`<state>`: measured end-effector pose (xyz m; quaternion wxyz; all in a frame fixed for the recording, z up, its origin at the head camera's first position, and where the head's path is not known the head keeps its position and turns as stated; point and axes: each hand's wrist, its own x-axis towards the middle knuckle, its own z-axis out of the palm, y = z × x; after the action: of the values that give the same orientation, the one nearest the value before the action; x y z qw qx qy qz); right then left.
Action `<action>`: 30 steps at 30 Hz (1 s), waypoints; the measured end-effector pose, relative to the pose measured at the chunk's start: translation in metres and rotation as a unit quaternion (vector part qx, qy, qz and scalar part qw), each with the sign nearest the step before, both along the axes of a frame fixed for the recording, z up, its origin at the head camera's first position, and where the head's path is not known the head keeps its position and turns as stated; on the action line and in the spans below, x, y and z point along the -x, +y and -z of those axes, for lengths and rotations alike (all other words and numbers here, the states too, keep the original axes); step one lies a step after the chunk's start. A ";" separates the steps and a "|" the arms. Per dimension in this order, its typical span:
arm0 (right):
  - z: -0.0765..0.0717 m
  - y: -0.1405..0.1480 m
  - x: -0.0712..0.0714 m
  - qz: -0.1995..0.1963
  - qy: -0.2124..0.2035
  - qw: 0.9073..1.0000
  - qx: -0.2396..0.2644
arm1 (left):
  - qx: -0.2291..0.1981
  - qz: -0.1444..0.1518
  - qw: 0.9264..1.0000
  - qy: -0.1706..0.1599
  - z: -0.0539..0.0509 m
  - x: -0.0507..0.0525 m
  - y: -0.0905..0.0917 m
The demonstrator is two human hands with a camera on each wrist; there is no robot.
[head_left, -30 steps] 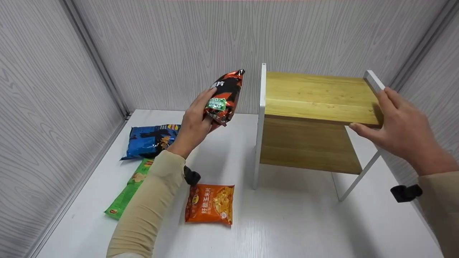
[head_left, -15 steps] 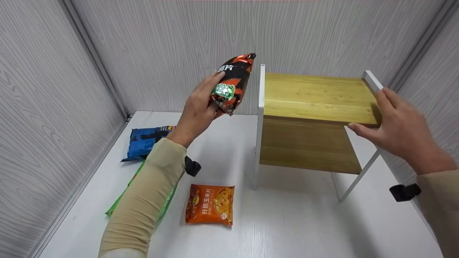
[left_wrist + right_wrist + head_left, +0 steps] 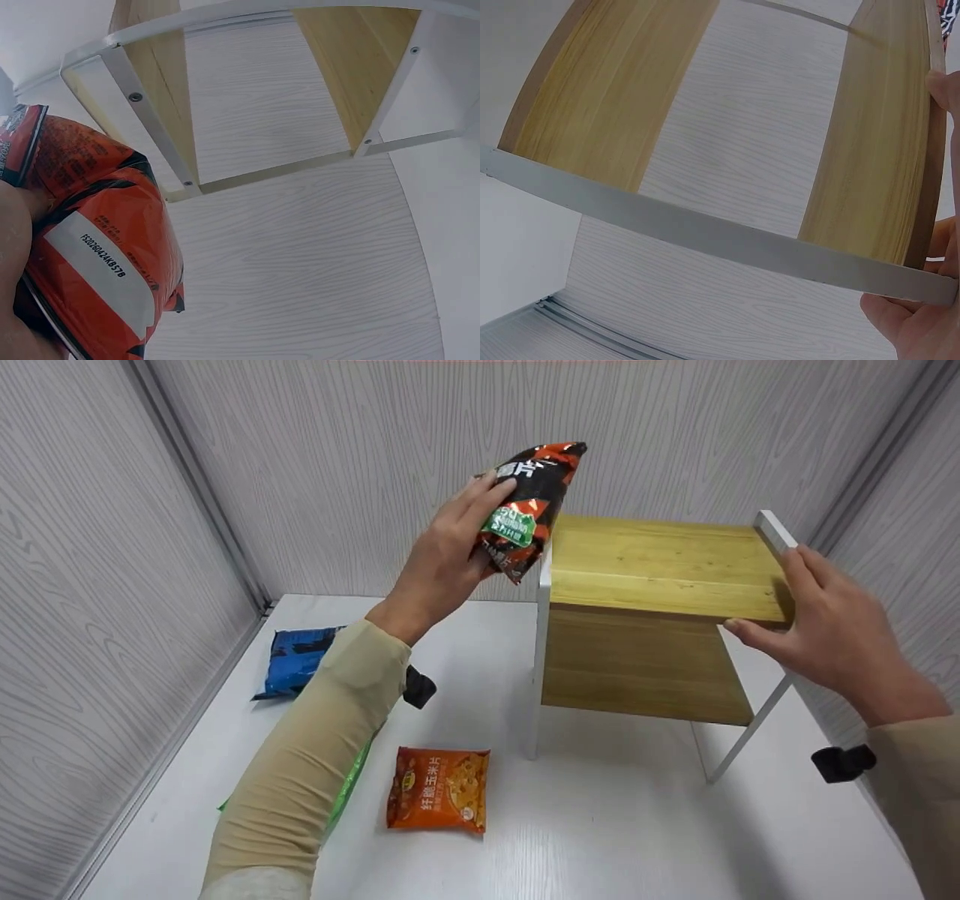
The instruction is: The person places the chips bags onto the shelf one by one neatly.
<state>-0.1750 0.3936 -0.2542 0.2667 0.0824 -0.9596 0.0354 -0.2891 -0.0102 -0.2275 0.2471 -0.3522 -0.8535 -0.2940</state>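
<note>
My left hand holds a black and red chip bag up in the air beside the shelf's upper left corner, thumb underneath and fingers over its face. In the left wrist view the bag's red back, with a white date strip, fills the left side. A two-tier wooden shelf with white metal side frames stands on the table. My right hand grips its upper right front corner, the thumb at the board's front edge and fingers over the side rail.
An orange corn chip bag lies flat in front of the shelf on the white table. Farther left are a blue chip bag and a green bag, both partly hidden by my left sleeve. Wood-grain panels enclose the table.
My left hand has carried the black and red bag up and to the right, toward the shelf's top. My right hand stays on the shelf corner.
</note>
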 end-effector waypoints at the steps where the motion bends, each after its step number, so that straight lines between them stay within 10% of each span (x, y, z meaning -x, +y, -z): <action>1: 0.000 0.000 0.000 -0.001 0.000 1.000 0.001 | 0.005 -0.001 1.000 0.001 -0.002 -0.001 0.002; 14: 0.003 -0.003 0.001 0.000 0.005 1.000 0.005 | 0.084 -0.001 0.992 0.095 -0.033 -0.010 0.026; 30: 0.002 -0.007 -0.001 0.044 -0.040 0.997 0.045 | 0.152 0.014 0.983 0.099 -0.046 -0.031 0.105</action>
<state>-0.1736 0.3867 -0.2564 0.2324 0.0264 -0.9698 0.0698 -0.2581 0.0943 -0.1816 0.2702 -0.4246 -0.8546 -0.1278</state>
